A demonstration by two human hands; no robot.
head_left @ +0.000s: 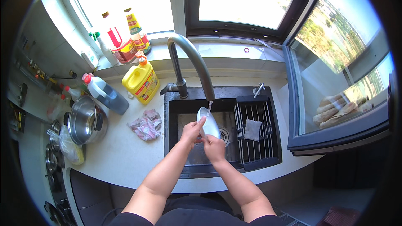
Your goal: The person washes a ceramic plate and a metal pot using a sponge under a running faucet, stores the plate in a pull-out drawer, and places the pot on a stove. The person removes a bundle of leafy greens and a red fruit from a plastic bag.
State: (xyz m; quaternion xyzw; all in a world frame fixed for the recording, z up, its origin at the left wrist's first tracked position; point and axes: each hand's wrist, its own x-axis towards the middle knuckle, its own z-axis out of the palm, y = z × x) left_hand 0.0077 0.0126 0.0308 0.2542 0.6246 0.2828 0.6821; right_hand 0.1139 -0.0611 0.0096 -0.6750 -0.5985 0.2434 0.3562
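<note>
A white bowl is tilted on its side above the dark sink, beneath the curved grey faucet. A thin stream of water runs from the spout onto its upper part. My left hand grips the bowl's near left side, its thumb along the rim. Lower down, my right hand is closed around the rim's near edge. The fingers behind the bowl are partly hidden, and I cannot tell whether the right hand also holds a cloth.
A black drying rack with a grey pad covers the sink's right side. Left of the sink are a crumpled cloth, a yellow pump bottle, a jug of dark liquid and a steel pot. An open window sash juts in at right.
</note>
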